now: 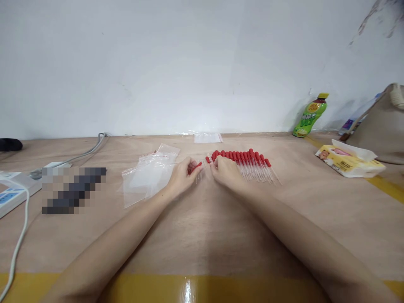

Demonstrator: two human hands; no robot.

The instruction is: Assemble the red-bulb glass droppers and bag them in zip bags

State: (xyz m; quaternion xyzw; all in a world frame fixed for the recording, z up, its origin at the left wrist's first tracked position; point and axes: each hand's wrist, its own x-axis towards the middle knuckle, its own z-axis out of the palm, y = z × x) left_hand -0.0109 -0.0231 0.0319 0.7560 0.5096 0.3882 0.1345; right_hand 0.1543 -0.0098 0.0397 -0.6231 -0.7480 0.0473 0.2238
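Clear glass droppers with red rubber bulbs (pixel 243 156) lie in a row on the table, bulbs toward the wall. My left hand (pixel 184 173) is closed round droppers; their red bulbs show between the fingers and thin tubes hang below. Close beside it, at the row's left end, my right hand (pixel 225 169) has its fingers pressed together near a clear tube and a red bulb; what it grips is too small to make out. Clear zip bags (pixel 142 179) with red seal lines lie left of my left hand, partly overlapping.
Another clear bag (pixel 207 137) lies by the wall. At right are a green bottle (pixel 311 115), a yellow tissue pack (pixel 349 162) and a beige bag (pixel 378 126). At left, a power strip (pixel 15 189) with cables and a pixelated dark object (pixel 75 191).
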